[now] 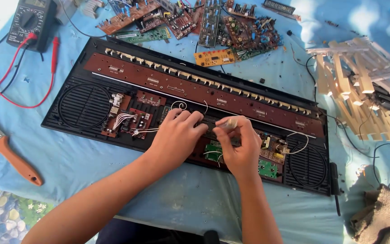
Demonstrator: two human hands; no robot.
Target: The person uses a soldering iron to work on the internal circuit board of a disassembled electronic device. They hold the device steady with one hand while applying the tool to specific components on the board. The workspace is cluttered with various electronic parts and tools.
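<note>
Hands are working together at the centre of the opened keyboard case [82,106], a long black shell lying across the blue-covered bench [190,199] from nine o'clock to three o'clock. Its round speaker grilles are sitting at either end, and a long brown circuit strip [195,90] is running along its twelve o'clock edge.

At two o'clock a heap of loose pale keys [355,86] is lying on the bench, well apart from the hands. At twelve o'clock a scatter of bare circuit boards [195,22] is spreading just beyond the case. At eleven o'clock a black multimeter [30,20] is resting with its red leads trailing toward nine o'clock. At eight o'clock a paintbrush with an orange handle [12,153] is lying near the bench edge, and at four o'clock a crumpled grey rag [382,217] is sitting by the corner.

The left hand [177,135] is curling palm-down, fingertips pressing on the dark parts in the case's middle; whether it is gripping anything cannot be told. The right hand [238,144] is closing its fingers around a small pale object [229,123], held just beside the left fingertips, above a small green board [213,151].
</note>
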